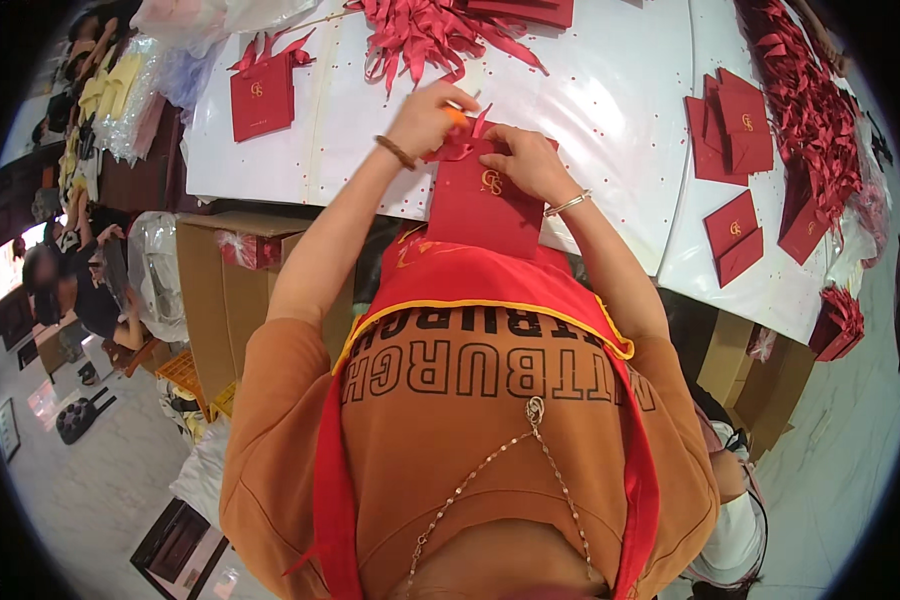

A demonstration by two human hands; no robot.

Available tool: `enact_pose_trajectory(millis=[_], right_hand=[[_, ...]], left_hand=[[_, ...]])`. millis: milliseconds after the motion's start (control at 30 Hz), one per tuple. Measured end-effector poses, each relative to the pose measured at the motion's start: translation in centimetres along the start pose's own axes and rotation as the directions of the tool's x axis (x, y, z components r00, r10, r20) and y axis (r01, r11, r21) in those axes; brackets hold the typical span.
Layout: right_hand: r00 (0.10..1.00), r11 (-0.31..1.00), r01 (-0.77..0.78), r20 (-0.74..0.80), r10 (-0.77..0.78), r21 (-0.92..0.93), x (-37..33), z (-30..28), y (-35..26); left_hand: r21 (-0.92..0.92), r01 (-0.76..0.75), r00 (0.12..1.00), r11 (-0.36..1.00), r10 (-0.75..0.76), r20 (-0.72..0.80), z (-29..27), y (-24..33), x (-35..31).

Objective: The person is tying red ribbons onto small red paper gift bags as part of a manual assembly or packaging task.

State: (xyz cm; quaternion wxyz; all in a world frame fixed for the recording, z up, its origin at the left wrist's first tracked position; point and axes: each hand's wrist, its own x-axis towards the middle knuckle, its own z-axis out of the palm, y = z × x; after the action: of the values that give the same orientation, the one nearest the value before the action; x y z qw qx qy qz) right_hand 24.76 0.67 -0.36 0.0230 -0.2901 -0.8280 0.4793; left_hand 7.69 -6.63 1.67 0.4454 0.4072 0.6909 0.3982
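Observation:
A dark red paper bag [485, 205] with a gold emblem stands at the table's near edge, against my apron. Over its top left corner my left hand [432, 122] is curled closed. Something small and orange [457, 117] shows at its fingers, too small to name. A red ribbon [456, 152] lies by that hand at the bag's top. My right hand [530, 163] pinches the bag's top edge on the right, thumb and fingers drawn together. Another bit of red ribbon [483, 120] sticks up between the hands.
A pile of red ribbons [420, 40] lies beyond my hands on the white table [610, 110]. Finished-looking red bags [262, 97] lie at left; more red bags [740, 125] and a long ribbon heap [805, 100] are at right. Cardboard boxes [220, 300] stand below the table.

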Motion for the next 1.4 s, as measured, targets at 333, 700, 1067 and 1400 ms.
enact_pose_trajectory(millis=[333,700,1067,1400], right_hand=[[1.000,0.956,-0.001,0.028,0.010,-0.294,-2.8,-4.5,1.6],[0.953,0.893,-0.302,0.128,0.274,0.335,-3.5,-3.6,2.1],[0.951,0.802,-0.307,0.143,0.273,0.512,-3.7,-2.8,1.9],[0.963,0.780,-0.250,0.066,0.260,0.574,-3.8,-1.6,2.3]], left_hand=[[0.134,-0.018,0.979,0.991,-0.010,0.204,1.6,-0.6,0.1],[0.217,-0.273,0.951,0.937,0.297,-0.085,4.2,-0.2,-2.0],[0.337,-0.172,0.983,0.925,0.183,-0.001,6.5,-0.5,-2.9],[0.332,-0.045,0.999,0.942,0.037,0.031,6.0,0.1,-2.6]])
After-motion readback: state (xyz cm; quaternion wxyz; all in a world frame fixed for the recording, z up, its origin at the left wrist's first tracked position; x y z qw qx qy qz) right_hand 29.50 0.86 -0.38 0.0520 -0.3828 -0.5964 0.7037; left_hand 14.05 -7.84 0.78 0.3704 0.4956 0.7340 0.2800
